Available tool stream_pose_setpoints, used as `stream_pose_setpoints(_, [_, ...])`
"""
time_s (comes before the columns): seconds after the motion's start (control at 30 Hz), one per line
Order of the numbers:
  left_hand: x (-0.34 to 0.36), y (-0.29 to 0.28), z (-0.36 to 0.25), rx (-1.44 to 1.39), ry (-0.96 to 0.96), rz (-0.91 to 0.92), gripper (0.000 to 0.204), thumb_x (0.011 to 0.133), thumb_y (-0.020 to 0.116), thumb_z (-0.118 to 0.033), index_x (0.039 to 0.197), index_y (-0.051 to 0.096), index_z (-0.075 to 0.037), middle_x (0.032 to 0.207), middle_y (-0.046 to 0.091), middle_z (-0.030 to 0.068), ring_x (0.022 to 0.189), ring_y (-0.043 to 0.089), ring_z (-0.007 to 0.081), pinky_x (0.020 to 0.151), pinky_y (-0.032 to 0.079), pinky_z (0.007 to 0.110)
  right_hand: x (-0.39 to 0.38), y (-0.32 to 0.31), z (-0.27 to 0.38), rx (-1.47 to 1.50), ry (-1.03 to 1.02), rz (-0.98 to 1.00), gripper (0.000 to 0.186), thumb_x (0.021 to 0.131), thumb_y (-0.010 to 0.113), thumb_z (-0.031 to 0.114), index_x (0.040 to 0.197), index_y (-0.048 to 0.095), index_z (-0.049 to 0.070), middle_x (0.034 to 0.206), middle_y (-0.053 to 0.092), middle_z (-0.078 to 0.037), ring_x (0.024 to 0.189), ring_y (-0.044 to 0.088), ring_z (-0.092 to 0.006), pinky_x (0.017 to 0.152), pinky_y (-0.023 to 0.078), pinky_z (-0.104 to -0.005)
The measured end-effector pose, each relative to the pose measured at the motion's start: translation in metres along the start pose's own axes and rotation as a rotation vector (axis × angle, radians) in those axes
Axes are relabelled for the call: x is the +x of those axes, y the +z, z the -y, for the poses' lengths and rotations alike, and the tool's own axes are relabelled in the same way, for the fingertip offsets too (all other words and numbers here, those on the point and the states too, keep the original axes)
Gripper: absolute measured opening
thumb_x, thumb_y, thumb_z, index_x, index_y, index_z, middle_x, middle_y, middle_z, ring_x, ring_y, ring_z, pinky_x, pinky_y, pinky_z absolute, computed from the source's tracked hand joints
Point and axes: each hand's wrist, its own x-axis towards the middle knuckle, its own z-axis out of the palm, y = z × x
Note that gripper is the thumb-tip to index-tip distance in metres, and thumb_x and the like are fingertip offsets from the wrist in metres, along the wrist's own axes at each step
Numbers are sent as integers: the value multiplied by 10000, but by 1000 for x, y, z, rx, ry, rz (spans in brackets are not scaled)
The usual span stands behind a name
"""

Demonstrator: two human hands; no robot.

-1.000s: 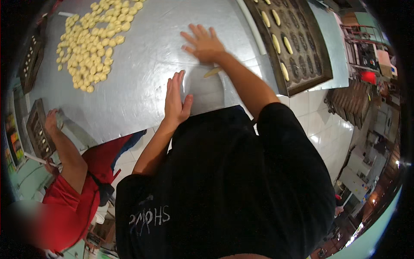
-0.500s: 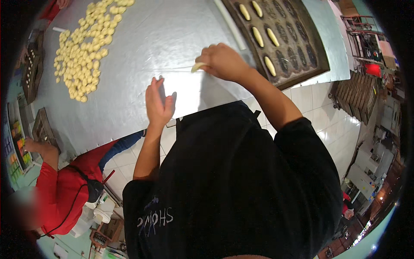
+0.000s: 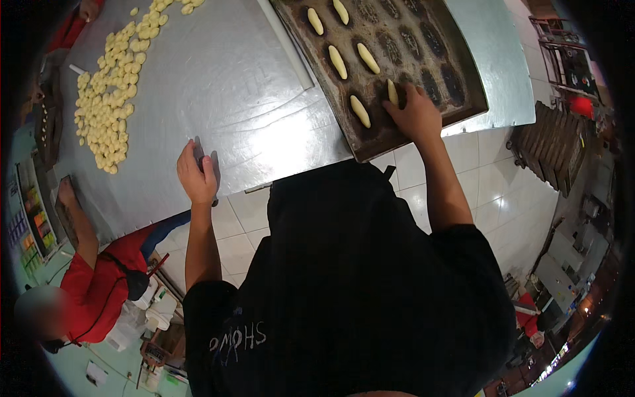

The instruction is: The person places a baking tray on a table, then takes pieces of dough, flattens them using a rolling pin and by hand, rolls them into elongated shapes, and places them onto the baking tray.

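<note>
My right hand (image 3: pixel 417 116) reaches over the near part of a dark metal tray (image 3: pixel 456 99), its fingers closed on a slender pale dough piece (image 3: pixel 391 91). Several other elongated pieces (image 3: pixel 336 62) lie in the tray's oval hollows, while other hollows hold none. My left hand (image 3: pixel 197 172) is open, holding nothing, near the steel table's front edge (image 3: pixel 185 86). A large group of small round dough balls (image 3: pixel 109 119) is spread on the table's left side.
A white rod (image 3: pixel 288 46) lies beside the tray. A co-worker in red (image 3: pixel 99 291) works at the left; another person's sleeve (image 3: pixel 63 30) shows at the top left. A wheeled stack of trays (image 3: pixel 549 145) stands on the tiled floor at the right.
My right hand has picked up the dough piece from the steel surface and carried it right onto the tray. My left hand has moved left. The view has shifted toward the tray.
</note>
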Motion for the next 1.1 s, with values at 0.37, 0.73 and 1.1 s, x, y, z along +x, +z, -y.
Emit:
stream_pose_setpoints(0.37, [4,-14,16,23,-12,-53,362,875,583,-197,1174,602,6,1201,575,198,1101,522,372,965,396,445,8,5,34,-78,-25,318,479,795,676,399,1180,574,131,1003,683,-154,907,663,-363,795,512,-482])
stream_pose_setpoints(0.73, [17,-69,69,-130,79,14,310,768,706,-205,1038,656,-60,1050,606,118,993,560,298,871,415,403,28,62,257,733,-394,157,504,805,705,147,1269,534,47,1155,567,-178,1028,566,-331,861,477,-384])
stream_pose_setpoints(1.1, [212,-104,271,288,-40,-93,243,876,606,-183,1091,671,-93,1044,642,102,968,583,303,835,447,393,-39,107,331,176,-267,199,485,833,601,95,1292,501,-24,1089,600,-264,984,600,-434,860,487,-461])
